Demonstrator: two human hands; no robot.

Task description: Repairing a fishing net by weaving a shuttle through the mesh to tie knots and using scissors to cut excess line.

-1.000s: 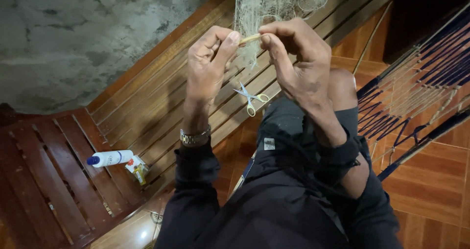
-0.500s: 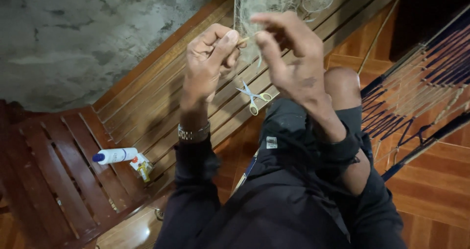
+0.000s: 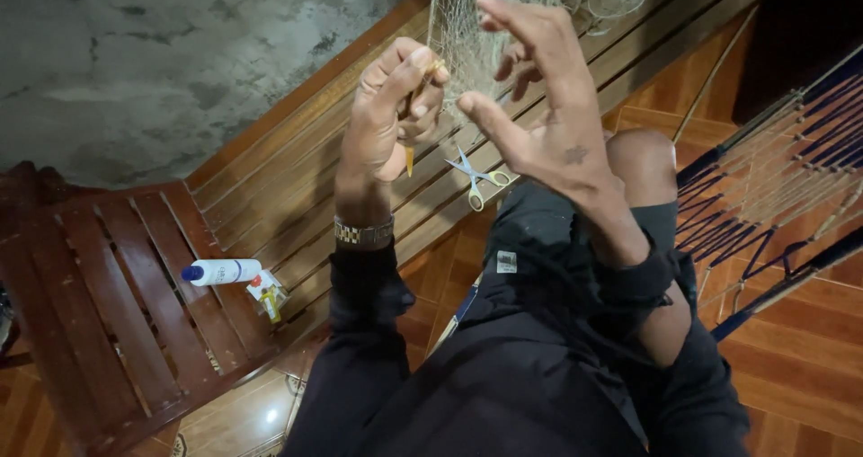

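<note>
Far out to the left of the fingers, a white bottle with a blue cap (image 3: pixel 221 271) lies on its side on the dark slatted wooden counter (image 3: pixel 108 331), with a small crumpled wrapper (image 3: pixel 268 297) touching its base end. Both sit well apart from the hands, below and to the left of them.

The left hand (image 3: pixel 388 115) is raised with its wrist bent, a metal-link watch (image 3: pixel 364 233) around the wrist just below. Its fingers (image 3: pixel 415 79) are curled shut, thumb against the fingertips, pinching a slim yellowish netting needle (image 3: pixel 410 159); the needle's lower tip sticks out beneath the fingers, and its upper end shows at the fingertips, right at the edge of the net.

The pale, fine-meshed fishing net (image 3: pixel 503 17) hangs from above, between the two hands, its lower edge reaching the fingertips of both.

Just below and to the right of the left hand's fingers, in the gap between the hands, small scissors with pale yellow handles (image 3: pixel 474 177) lie flat on the long wooden slats (image 3: pixel 297 196), blades slightly apart, touched by neither hand.

The right hand (image 3: pixel 548 124) is spread open, thumb stretched towards the left hand and fingers (image 3: pixel 517 17) arched up into the net's mesh; they grip nothing firmly, though strands seem to run over the fingertips.

Beyond the right hand's fingers, farther right, a hammock of blue and tan cords (image 3: pixel 773 187) stretches over the orange tiled floor (image 3: pixel 800 367).
</note>
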